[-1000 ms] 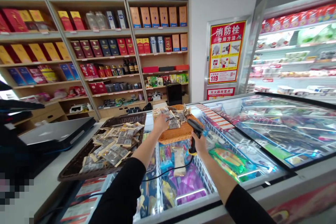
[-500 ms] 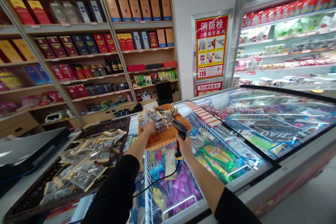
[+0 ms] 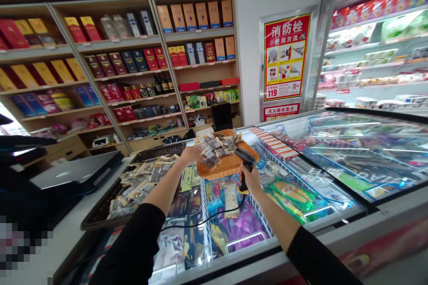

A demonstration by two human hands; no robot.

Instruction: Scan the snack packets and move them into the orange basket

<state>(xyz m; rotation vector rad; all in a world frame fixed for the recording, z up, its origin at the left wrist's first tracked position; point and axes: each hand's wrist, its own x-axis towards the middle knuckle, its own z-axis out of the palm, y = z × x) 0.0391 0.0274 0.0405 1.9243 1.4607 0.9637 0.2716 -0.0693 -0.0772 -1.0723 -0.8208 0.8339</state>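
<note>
In my right hand (image 3: pixel 251 180) is a black barcode scanner (image 3: pixel 244 156), gripped by its handle, its head over the right part of an orange wicker basket (image 3: pixel 219 170). A dark cable (image 3: pixel 219 213) runs from the scanner toward the left. My left hand (image 3: pixel 191 155) is at the basket's left rim, its fingers closed on a small clear snack packet (image 3: pixel 210 159). Similar packets (image 3: pixel 219 142) lie in the basket's far left part. Below my left forearm, a dark brown wicker basket (image 3: pixel 96 213) holds many such packets (image 3: pixel 147 178).
The orange basket rests on the glass top of a chest freezer (image 3: pixel 354 207) with bagged goods inside. Left is a counter with a grey-topped device (image 3: pixel 80 171). Shelves of boxes (image 3: pixel 202 31) line the back wall. A refrigerated display (image 3: pixel 377 62) stands at the right.
My left hand has drawn back from inside the orange basket to its left rim, with a packet in its fingers. The scanner stays in my right hand. The view has turned left.
</note>
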